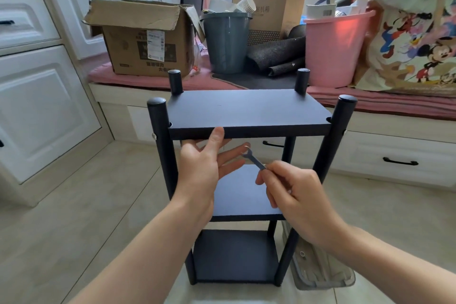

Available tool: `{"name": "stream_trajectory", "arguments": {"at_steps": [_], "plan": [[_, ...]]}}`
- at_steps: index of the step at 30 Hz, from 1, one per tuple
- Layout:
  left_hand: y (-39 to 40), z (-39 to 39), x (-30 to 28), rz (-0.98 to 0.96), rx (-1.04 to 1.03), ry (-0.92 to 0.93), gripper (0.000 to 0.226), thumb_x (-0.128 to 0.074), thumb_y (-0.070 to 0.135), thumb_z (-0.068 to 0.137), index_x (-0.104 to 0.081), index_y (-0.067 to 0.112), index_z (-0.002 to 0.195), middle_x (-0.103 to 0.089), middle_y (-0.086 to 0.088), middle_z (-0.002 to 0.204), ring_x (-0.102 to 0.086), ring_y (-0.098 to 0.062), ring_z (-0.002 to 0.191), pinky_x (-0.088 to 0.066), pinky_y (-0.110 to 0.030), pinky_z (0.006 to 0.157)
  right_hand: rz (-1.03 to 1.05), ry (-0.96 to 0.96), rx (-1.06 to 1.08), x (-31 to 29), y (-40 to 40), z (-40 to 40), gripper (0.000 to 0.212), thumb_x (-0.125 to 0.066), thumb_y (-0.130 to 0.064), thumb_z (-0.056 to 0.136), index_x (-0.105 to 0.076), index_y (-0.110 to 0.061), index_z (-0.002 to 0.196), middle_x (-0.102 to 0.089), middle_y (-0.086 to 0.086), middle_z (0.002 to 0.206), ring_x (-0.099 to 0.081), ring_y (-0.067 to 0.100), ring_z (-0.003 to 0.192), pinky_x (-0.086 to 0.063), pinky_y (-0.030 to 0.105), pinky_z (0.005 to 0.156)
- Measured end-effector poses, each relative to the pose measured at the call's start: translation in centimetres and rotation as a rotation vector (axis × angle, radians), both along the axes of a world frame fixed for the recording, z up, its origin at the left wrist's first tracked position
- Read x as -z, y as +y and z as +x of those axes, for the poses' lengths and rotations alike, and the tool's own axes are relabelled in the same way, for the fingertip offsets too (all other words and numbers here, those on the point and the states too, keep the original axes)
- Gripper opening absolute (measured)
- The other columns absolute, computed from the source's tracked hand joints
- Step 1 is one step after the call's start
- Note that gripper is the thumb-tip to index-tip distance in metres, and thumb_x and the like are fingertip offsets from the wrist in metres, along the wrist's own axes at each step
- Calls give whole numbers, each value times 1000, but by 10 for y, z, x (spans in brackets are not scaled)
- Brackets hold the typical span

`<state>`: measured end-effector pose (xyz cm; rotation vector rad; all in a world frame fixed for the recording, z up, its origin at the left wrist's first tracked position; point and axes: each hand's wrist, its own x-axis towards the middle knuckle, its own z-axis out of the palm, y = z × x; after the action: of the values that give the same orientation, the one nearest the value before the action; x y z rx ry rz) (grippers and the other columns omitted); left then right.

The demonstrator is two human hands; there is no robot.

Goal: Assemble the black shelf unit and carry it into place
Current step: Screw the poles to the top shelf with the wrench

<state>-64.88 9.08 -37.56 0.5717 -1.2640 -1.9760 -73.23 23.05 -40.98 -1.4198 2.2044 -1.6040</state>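
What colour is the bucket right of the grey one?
Pink: the bucket shows clearly in the head view, on the cushioned bench behind the shelf.

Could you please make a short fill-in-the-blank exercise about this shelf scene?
1. The right hand pinches a small flat ____.
2. The black shelf unit has ____ boards.
3. The bucket right of the grey bucket is ____.
4. The left hand holds ____.

Missing words: wrench; three; pink; nothing
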Motion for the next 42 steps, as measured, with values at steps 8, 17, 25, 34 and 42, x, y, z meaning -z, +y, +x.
{"name": "stream_trajectory", "arguments": {"at_steps": [8, 17, 25, 34, 42], "plan": [[13, 19, 10, -23, 67, -34, 20, -58, 24, 101, -63, 9, 114, -79, -3, 95, -77, -21, 87, -60, -27, 61, 12, 23, 16, -1, -5, 2, 33, -54, -10, 97, -61, -30, 72, -51, 11, 52, -43, 29, 46, -36, 42, 47], [-23, 65, 0, -331, 144, -274, 47, -50, 50, 92, -75, 11, 91, -79, -4, 87, -77, -29, 70, -59, -27, 53, 74, 5, -103, -2, -30, 22, 26, -53, -11, 95, -65, -23, 76, -52, 9, 54, -48, 31, 49, -42, 45, 50], [-72, 108, -14, -440, -90, -177, 50, -56, 60, 90, -77, 20, 69, -76, -17, 75, -74, -35, 62, -56, -26, 47, 130, 38, -213, -1, -54, 39, 25, -49, -16, 95, -60, -13, 73, -43, -4, 51, -45, 25, 49, -42, 38, 49], [-103, 107, 5, -464, 92, -216, 29, -66, 40, 84, -74, 24, 107, -77, -7, 105, -73, -22, 102, -57, -26, 90, 141, -99, -173, 1, -68, 40, 28, -48, -19, 98, -63, -23, 74, -49, 9, 53, -36, 6, 42, -30, 14, 43], [-111, 97, 5, -364, 417, -137, 60, -66, 32, 89, -45, 34, 145, -72, -13, 121, -68, -28, 115, -55, -27, 92, 112, -116, -161, 6, -72, 45, 27, -50, -14, 101, -68, -24, 83, -48, 8, 52, -39, 5, 41, -33, 7, 48]]}}
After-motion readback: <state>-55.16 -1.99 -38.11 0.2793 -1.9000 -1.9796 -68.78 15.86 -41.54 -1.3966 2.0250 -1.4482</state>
